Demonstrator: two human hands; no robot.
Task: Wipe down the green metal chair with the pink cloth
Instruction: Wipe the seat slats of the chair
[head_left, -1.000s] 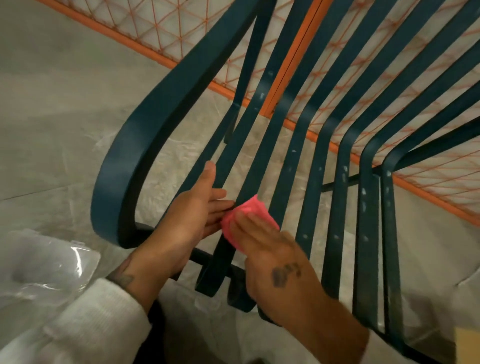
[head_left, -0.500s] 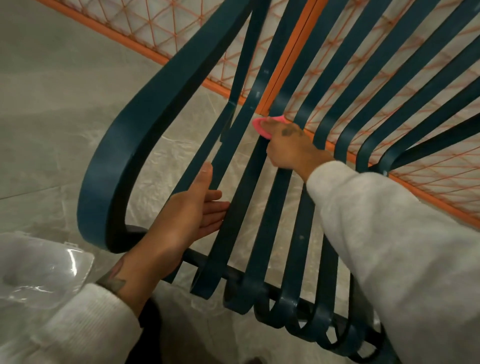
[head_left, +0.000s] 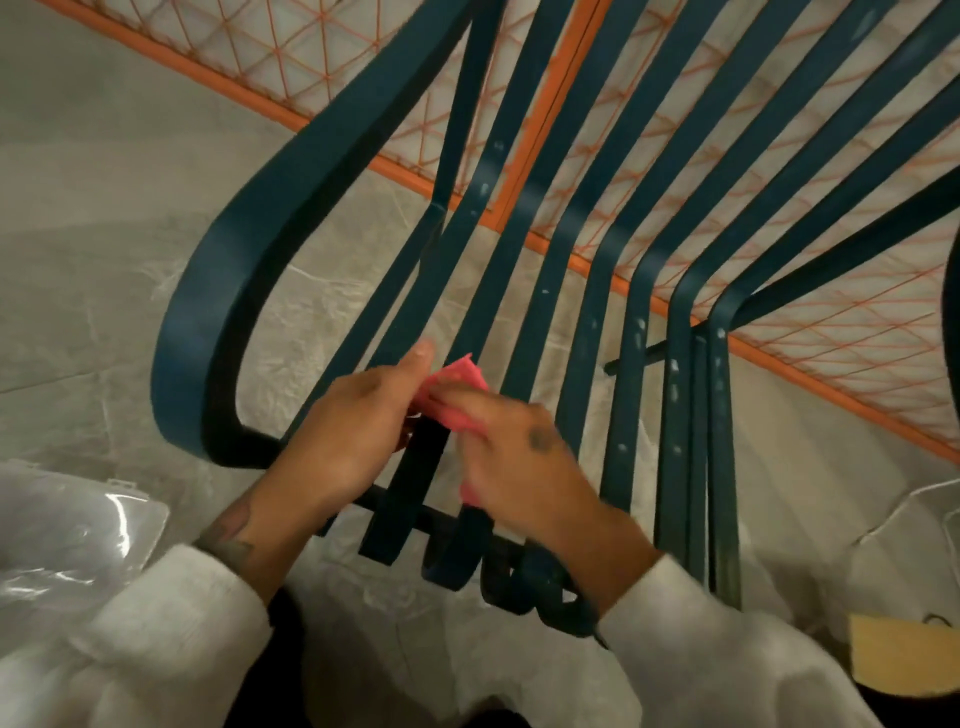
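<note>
1. The right hand (head_left: 519, 457) is back at the front of the seat, just right of the armrest (head_left: 244, 260) of the green metal chair (head_left: 582, 353). Half a second ago it reached high up the slats, towards the backrest.
2. It grips the pink cloth (head_left: 457, 382) against a slat (head_left: 491, 291); motion blur hides how its fingers lie.
3. The left hand (head_left: 353, 441) stays beside it, nearer the armrest, with its thumb laid along a slat. Its fingers are hidden, so we cannot tell whether it grips.
4. We judge that one full stroke down this slat is done. Slats further right of the armrest carry pale specks, so most of the wiping likely remains.
5. Below the armrest, on the floor (head_left: 78, 182), lies a clear plastic container (head_left: 78, 525); we make out nothing inside it.
6. Far right of the armrest, a cardboard box (head_left: 904, 654) shows one corner; its contents are out of view.
</note>
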